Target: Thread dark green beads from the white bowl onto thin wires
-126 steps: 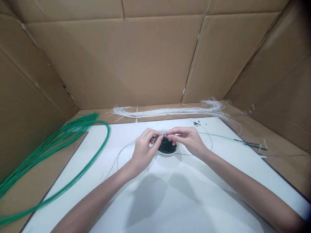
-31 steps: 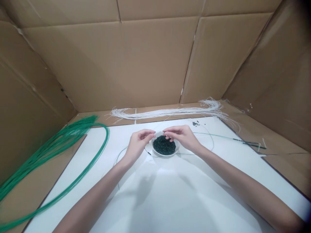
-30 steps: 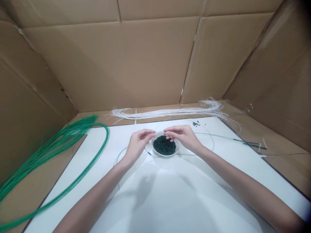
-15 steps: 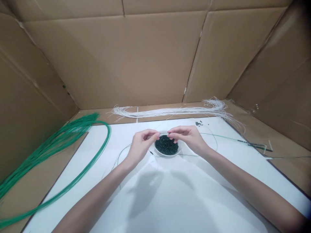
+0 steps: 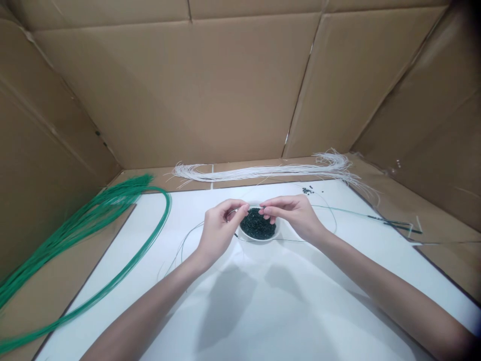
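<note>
Left hand (image 5: pixel 218 235) and right hand (image 5: pixel 293 215), fingertips closed, pinch a thin wire (image 5: pixel 252 208) — lying crosswise between them — just above a bowl (image 5: pixel 259 239) of dark beads (image 5: pixel 256 225).

Hands: I count two, one left hand (image 5: pixel 218 238) and one right hand (image 5: pixel 291 215).
Bowls: I count one white bowl (image 5: pixel 260 239).
Bead heaps: I count one heap of dark green beads (image 5: pixel 257 225).
Loose bead clusters: I count one cluster of loose beads (image 5: pixel 307 190).
White bundles: I count one bundle of white cords (image 5: pixel 259 173).
Green bundles: I count one bundle of green wire (image 5: pixel 101 205).
Beaded strands: I count one thin strand (image 5: pixel 387 221).
</note>
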A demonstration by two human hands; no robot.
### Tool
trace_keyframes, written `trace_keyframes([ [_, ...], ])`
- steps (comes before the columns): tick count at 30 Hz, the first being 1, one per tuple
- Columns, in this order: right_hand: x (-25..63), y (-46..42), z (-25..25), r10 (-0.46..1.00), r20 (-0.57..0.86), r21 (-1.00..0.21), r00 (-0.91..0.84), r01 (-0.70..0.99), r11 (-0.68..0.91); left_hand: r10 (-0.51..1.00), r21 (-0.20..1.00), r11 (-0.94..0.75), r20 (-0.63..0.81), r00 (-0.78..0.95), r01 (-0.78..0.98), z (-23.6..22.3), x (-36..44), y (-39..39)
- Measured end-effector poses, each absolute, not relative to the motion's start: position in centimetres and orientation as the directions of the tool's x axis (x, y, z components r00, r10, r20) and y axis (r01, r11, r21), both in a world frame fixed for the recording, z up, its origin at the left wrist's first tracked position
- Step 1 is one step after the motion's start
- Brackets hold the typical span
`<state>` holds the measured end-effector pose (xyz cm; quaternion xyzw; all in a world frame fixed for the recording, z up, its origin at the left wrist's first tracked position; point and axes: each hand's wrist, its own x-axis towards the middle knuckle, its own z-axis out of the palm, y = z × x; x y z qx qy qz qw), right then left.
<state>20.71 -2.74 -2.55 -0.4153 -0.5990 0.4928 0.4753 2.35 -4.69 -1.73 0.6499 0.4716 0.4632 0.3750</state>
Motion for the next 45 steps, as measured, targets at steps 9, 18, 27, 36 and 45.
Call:
trace_keyframes([
  [9, 20.81, -2.67, -2.78, 0.959, 0.172, -0.984, -0.223, 0.014, 0.180, 0.957, 0.925, -0.284, 0.259, 0.129, 0.253, -1.77, 2.27, -4.61],
  [18, 20.73, -2.70, -2.71, 0.962, 0.174, -0.984, -0.213, 0.004, 0.179, 0.957, 0.916, -0.285, 0.259, 0.127, 0.282, -1.85, 2.29, -4.62],
  [27, 20.70, -2.67, -2.46, 0.964, 0.176, -0.981, -0.198, 0.043, 0.188, 0.930, 0.858, -0.367, 0.346, 0.123, 0.359, -1.85, 2.28, -4.85],
  [36, 20.84, -2.56, -2.53, 0.952, 0.171, -0.980, -0.254, 0.052, 0.190, 0.890, 0.766, -0.452, 0.422, 0.172, 0.457, -1.67, 2.29, -4.94],
  [45, 20.83, -2.52, -2.57, 0.955, 0.168, -0.981, -0.245, 0.058, 0.187, 0.884, 0.752, -0.463, 0.433, 0.176, 0.469, -1.59, 2.36, -4.97],
])
